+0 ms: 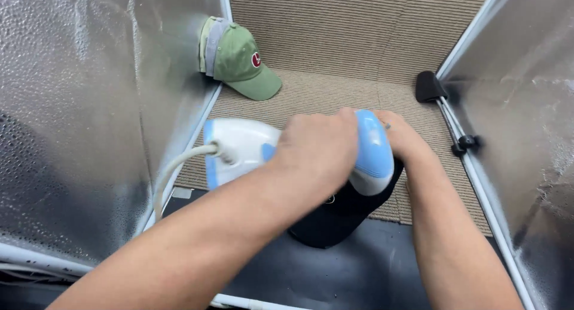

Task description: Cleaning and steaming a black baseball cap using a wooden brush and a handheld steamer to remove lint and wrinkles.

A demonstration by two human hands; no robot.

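The left hand (pixel 317 145) is clamped over the handle of a white and light-blue steam iron (pixel 299 148), its knuckles facing up and its fingers wrapped out of sight. The iron has a glossy white body with blue trim along its edge and a rounded blue front, and a pale cord (pixel 179 166) leaves its rear end and curves down to the left. It sits on top of a black cap (pixel 341 217) in the middle of the beige ribbed surface (pixel 335 95). The right hand (pixel 403 136) reaches in just beside the iron's blue front, touching the cap; whether its fingers are closed cannot be told. Farther back, near the silvery left wall (pixel 78 107), lies a stack of green caps (pixel 239 59).
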